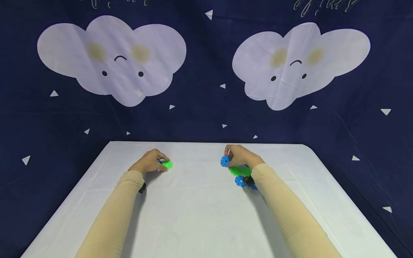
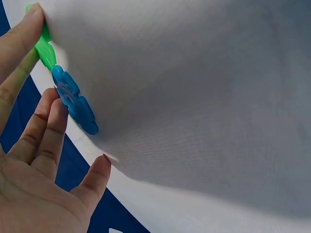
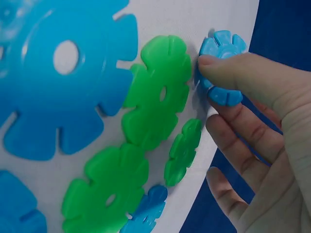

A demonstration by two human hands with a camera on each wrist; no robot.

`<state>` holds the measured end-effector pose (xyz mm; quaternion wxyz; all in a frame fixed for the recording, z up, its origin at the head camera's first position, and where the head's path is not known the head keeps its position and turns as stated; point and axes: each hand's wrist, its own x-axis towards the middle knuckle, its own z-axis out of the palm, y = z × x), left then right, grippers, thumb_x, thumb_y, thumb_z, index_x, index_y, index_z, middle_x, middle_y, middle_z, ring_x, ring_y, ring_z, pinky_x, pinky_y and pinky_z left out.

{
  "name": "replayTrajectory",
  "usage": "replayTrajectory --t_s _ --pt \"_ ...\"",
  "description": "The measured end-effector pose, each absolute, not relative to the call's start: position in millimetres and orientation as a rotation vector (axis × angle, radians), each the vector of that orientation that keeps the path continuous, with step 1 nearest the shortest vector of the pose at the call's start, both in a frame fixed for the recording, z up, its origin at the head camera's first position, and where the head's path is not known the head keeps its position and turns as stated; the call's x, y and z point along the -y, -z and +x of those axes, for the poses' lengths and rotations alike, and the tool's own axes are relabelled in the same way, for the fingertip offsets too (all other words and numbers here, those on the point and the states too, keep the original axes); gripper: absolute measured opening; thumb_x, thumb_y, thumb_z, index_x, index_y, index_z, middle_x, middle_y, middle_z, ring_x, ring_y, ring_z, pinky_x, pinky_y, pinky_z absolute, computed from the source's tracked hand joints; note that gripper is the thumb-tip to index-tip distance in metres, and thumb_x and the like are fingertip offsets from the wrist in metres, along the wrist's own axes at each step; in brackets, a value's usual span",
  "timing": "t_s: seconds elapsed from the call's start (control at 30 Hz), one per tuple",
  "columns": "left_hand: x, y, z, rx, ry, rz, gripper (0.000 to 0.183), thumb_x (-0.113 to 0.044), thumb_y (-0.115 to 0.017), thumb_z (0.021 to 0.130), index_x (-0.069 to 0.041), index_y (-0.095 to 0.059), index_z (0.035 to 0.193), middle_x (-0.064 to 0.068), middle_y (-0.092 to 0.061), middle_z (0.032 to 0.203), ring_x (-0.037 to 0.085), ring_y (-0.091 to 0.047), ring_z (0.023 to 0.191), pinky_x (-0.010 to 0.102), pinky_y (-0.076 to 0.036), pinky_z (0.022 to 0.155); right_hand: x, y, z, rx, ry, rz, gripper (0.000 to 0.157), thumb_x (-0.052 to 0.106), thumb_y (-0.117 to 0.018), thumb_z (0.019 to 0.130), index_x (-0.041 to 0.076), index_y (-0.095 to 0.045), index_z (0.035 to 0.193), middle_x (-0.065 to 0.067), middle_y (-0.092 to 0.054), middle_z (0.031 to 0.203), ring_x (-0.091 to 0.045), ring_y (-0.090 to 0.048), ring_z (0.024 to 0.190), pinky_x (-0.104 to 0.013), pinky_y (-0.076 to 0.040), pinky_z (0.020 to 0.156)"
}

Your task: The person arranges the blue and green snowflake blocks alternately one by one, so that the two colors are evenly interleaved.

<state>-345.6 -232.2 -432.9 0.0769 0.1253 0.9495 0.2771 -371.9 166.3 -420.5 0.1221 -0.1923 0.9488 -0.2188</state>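
Note:
My left hand (image 1: pixel 150 161) pinches a green notched interlocking disc (image 2: pixel 47 54) at the far left part of the table. A blue notched disc (image 2: pixel 75 102) meets the green one edge to edge; whether they interlock I cannot tell. On the far right side, my right hand (image 1: pixel 241 156) holds a blue notched disc (image 3: pixel 224 44) between thumb and fingers. Beside and under that wrist lie green discs (image 1: pixel 239 171) and another blue disc (image 1: pixel 240 181). The right wrist view shows a large blue disc (image 3: pixel 99 41) close to the camera and a small green disc (image 3: pixel 183 153).
A white-covered table (image 1: pixel 193 208) lies beneath both hands. Behind it hangs a dark blue cloth (image 1: pixel 200 118) with printed clouds and triangles. Dark wrist camera pieces show at the left wrist (image 1: pixel 142 188) and the right wrist (image 1: pixel 248 180).

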Motion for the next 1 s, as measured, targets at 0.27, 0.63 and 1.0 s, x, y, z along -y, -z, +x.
replayTrajectory --t_s 0.27,0.63,1.0 --pt "233 437 -348 -2.853 -0.832 0.376 0.042 -0.013 -0.092 0.083 -0.004 -0.08 0.122 0.023 -0.069 0.135 0.046 -0.061 0.131 0.06 -0.05 0.114 -165 420 -372 -2.711 0.651 -0.575 0.056 0.012 -0.09 0.085 0.013 -0.065 0.135 -0.011 -0.071 0.122 -0.022 -0.066 0.103 -0.039 -0.058 0.095" --pt "235 441 -349 -2.856 -0.84 0.365 0.042 -0.013 -0.092 0.083 -0.005 -0.081 0.122 0.023 -0.066 0.135 0.045 -0.061 0.13 0.06 -0.05 0.114 -161 419 -373 -2.76 0.499 -0.591 0.054 0.024 -0.093 0.084 0.009 -0.074 0.131 -0.008 -0.077 0.116 -0.022 -0.07 0.106 -0.044 -0.059 0.102" --pt "236 440 -348 -2.867 -0.849 0.386 0.041 -0.011 -0.092 0.083 -0.003 -0.08 0.122 0.023 -0.07 0.134 0.042 -0.062 0.127 0.058 -0.051 0.113 -144 423 -376 -2.822 0.61 -0.704 0.048 0.033 -0.091 0.084 0.007 -0.078 0.122 -0.007 -0.078 0.114 -0.02 -0.069 0.105 -0.041 -0.059 0.101"
